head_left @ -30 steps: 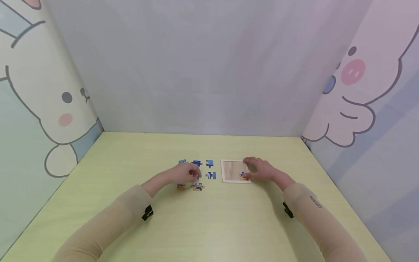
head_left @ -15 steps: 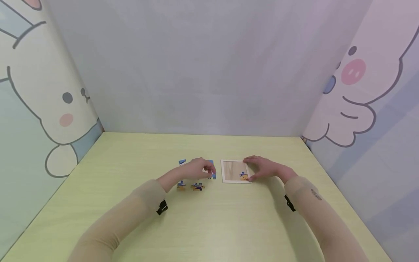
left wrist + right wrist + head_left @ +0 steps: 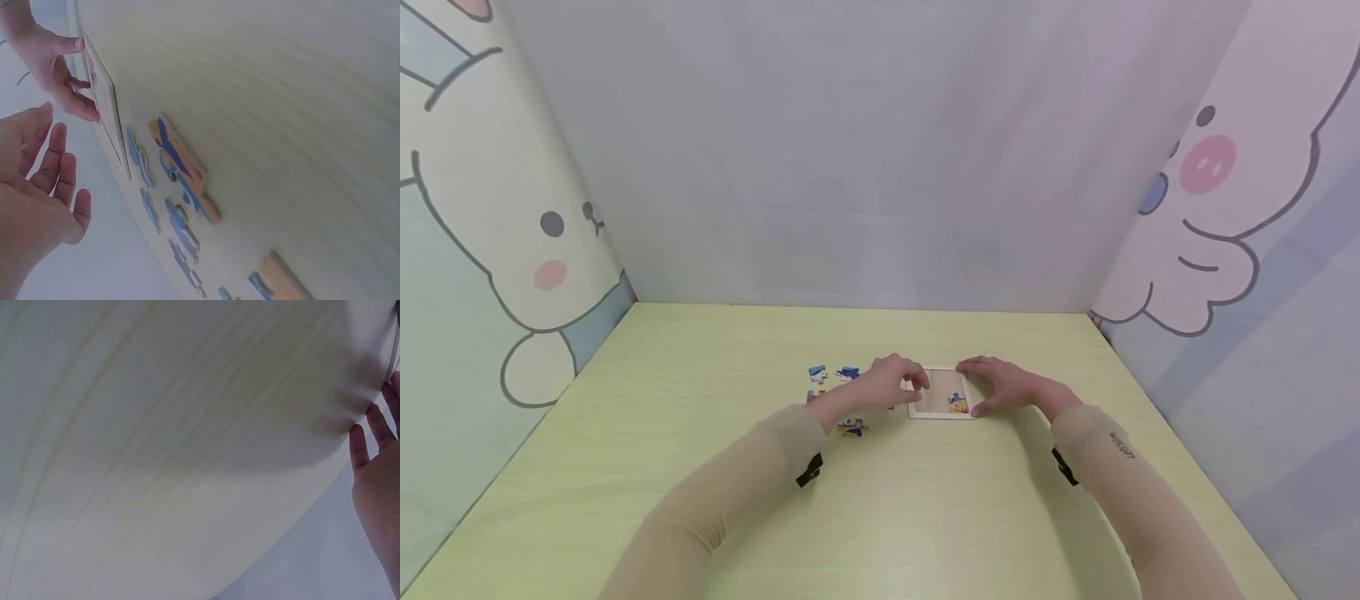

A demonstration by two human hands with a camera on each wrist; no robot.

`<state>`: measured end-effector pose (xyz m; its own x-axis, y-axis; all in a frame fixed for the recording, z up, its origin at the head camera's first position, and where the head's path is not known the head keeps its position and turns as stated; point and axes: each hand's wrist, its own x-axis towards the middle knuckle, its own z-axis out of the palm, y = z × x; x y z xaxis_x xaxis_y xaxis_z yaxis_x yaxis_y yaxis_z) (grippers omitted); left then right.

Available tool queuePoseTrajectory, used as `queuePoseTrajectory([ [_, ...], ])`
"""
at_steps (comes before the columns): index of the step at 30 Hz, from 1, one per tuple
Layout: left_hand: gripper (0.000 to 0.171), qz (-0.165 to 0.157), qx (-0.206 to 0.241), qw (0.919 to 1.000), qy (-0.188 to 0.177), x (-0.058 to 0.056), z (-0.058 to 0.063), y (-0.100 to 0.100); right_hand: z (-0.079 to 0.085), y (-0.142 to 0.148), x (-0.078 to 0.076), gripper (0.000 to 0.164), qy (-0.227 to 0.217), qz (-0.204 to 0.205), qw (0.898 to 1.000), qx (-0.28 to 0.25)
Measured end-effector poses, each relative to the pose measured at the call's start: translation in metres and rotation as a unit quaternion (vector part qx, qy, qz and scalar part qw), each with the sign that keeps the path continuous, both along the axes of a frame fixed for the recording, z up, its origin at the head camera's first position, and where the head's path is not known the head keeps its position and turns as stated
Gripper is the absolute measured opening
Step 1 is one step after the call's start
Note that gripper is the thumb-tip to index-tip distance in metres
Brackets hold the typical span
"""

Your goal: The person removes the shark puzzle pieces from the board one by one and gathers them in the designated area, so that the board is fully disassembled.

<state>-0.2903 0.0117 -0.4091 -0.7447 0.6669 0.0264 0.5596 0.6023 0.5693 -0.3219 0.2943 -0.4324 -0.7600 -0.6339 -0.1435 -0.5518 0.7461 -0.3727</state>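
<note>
My left hand (image 3: pixel 887 385) hovers at the left edge of the square wooden puzzle tray (image 3: pixel 940 417), its fingers loosely bent. Its thumb and index fingertips stand apart, with no piece showing between them. My right hand (image 3: pixel 1009 385) holds the tray at its right side, thumb at the near corner and index finger at the far one. Inside the tray a blue and yellow puzzle piece (image 3: pixel 958 404) lies in the near right corner. Several loose puzzle pieces (image 3: pixel 184 172) lie on the table left of the tray, partly covered by my left forearm in the head view.
The pale wood-grain table (image 3: pixel 895 517) reaches back to a grey cloth wall (image 3: pixel 850 192). Cartoon-printed panels (image 3: pixel 1217 200) stand on both sides. Both sleeved forearms reach in from the near edge, with black straps (image 3: pixel 808 471) at the wrists.
My left hand has moved right, from over the loose pieces to the tray's left edge. My right thumb has shifted off the piece in the tray to the near right corner.
</note>
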Motion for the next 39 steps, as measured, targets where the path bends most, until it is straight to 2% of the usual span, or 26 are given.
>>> queuePoseTrajectory([
  [5, 0.022, 0.009, -0.012, 0.9999, -0.005, -0.005, 0.000, 0.016, -0.001, 0.000, 0.001, 0.089, 0.008, 0.004, 1.000, 0.004],
  [11, 0.024, 0.029, -0.026, 0.9986, -0.037, -0.009, -0.005, 0.031, 0.002, -0.003, 0.000, 0.088, 0.004, 0.013, 1.000, 0.009],
  [15, 0.027, 0.026, -0.050, 0.9974, -0.043, -0.011, -0.009, 0.038, 0.002, -0.003, 0.001, 0.088, 0.007, 0.017, 1.000, 0.007],
  [29, 0.040, 0.001, -0.100, 0.9943, -0.037, -0.017, -0.012, 0.048, 0.000, 0.001, 0.001, 0.086, 0.023, 0.023, 0.999, 0.004],
  [39, 0.037, 0.018, -0.111, 0.9914, -0.067, -0.019, -0.011, 0.052, 0.001, 0.000, 0.003, 0.086, 0.021, 0.016, 1.000, 0.008],
])
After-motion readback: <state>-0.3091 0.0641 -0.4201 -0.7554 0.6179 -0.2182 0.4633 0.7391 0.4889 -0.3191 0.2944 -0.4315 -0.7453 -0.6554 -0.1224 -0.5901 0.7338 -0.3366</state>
